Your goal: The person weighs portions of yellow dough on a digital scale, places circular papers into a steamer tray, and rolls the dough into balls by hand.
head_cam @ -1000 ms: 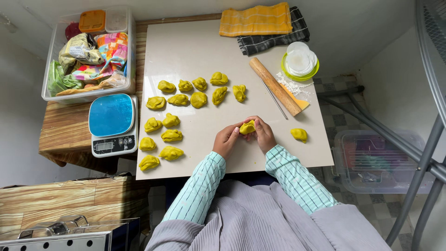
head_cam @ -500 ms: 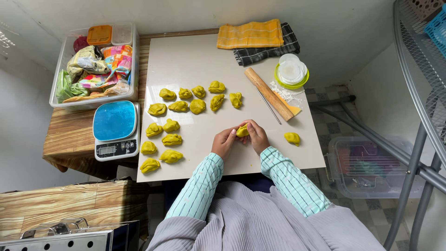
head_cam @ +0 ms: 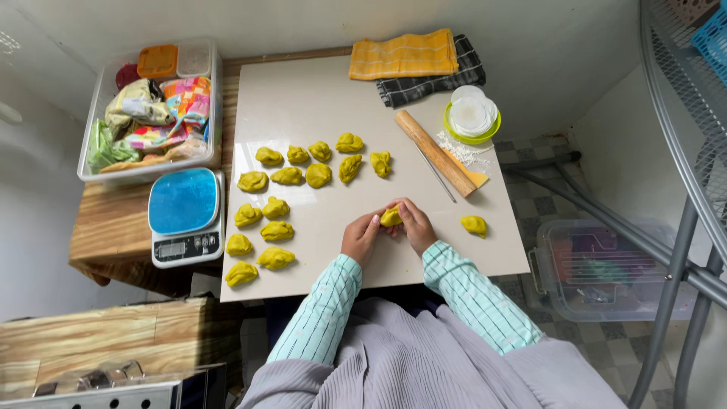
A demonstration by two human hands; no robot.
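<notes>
Just right of the blue scale (head_cam: 185,216), both hands (head_cam: 388,227) close together on 1 yellow dough piece (head_cam: 391,217), seemingly mid-shaping, calling next for careful pinching.

Much stays covered, cut off or too small to read

The yellow-green dough piece (head_cam: 391,217) shows only its top, the rest covered by the fingers of the left hand (head_cam: 361,236) and right hand (head_cam: 415,226), so how tightly they press it cannot be told. The scale (head_cam: 186,217) has a display too small to read. The clear bin (head_cam: 152,106) at the far left holds crumpled bags that hide one another. A yellow scraper (head_cam: 475,176) lies partly under the rolling pin (head_cam: 435,152). The metal rack (head_cam: 685,151) is cut off by the right edge, and the floor tub (head_cam: 606,269) has blurred contents.
</notes>
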